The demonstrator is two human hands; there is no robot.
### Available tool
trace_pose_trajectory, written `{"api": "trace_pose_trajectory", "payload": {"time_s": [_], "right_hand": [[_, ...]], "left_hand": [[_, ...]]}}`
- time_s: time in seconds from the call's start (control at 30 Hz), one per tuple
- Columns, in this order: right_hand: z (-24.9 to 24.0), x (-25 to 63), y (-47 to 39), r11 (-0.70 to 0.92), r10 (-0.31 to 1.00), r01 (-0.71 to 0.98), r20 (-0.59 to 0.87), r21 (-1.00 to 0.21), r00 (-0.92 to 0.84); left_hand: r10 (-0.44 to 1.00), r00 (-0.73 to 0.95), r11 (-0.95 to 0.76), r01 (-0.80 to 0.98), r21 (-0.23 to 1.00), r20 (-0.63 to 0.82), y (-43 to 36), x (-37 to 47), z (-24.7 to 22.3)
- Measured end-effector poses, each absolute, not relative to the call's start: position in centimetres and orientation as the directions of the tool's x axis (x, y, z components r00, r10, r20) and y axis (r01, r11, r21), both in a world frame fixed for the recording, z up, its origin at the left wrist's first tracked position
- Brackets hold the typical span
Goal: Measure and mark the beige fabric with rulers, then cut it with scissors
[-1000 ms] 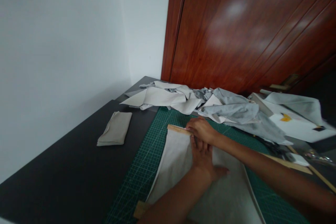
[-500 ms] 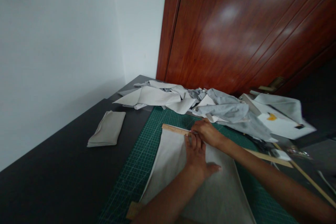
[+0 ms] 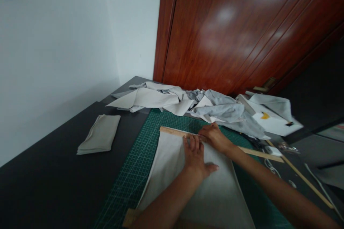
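Note:
A light grey cloth (image 3: 172, 164) lies flat on a green cutting mat (image 3: 134, 161). Across its far edge sits a wooden ruler (image 3: 172, 131). My left hand (image 3: 195, 157) is spread over the cloth, fingertips pressing at the ruler and thumb stretched out to the right. Just beyond it, my right hand (image 3: 213, 136) has its fingers closed at the ruler's edge. Whatever those fingers hold is hidden. Another wooden piece (image 3: 129, 217) shows beside my left forearm, near the cloth's close end.
Folded cloth (image 3: 100, 134) rests on the dark table (image 3: 67, 179) to the left. Fabric scraps (image 3: 158, 98) are heaped along the back. On the right are a white box (image 3: 279, 121), a wooden strip (image 3: 260, 154), a long thin stick (image 3: 306, 179) and cords. A wall and wooden door stand behind.
My right hand has slid a little rightward along the ruler, away from my left fingertips. My left hand stays in place on the cloth. The whole view has shifted slightly.

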State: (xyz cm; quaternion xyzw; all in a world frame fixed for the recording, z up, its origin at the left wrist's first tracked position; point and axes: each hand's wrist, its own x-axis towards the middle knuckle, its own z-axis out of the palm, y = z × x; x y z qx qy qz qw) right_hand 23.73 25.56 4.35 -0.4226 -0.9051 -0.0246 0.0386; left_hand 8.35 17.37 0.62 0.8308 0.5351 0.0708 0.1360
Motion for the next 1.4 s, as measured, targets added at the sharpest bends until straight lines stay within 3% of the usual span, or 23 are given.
{"api": "trace_pose_trajectory", "payload": {"time_s": [0.37,0.77,1.4], "right_hand": [[3.3,27.5,24.1,0.573,0.808,0.819,0.17,-0.004,-0.565],[1.2,30.6,23.4,0.449,0.87,0.884,0.285,-0.126,-0.402],[4.1,33.6,23.3,0.482,0.872,0.876,0.093,0.008,-0.48]], "left_hand": [[0.908,0.411,-0.378,0.884,0.275,-0.076,17.3,8.3,1.8],[0.911,0.404,-0.377,0.896,0.233,-0.081,17.4,8.6,1.4],[0.912,0.409,-0.387,0.88,0.275,-0.025,17.8,8.6,0.5]]}}
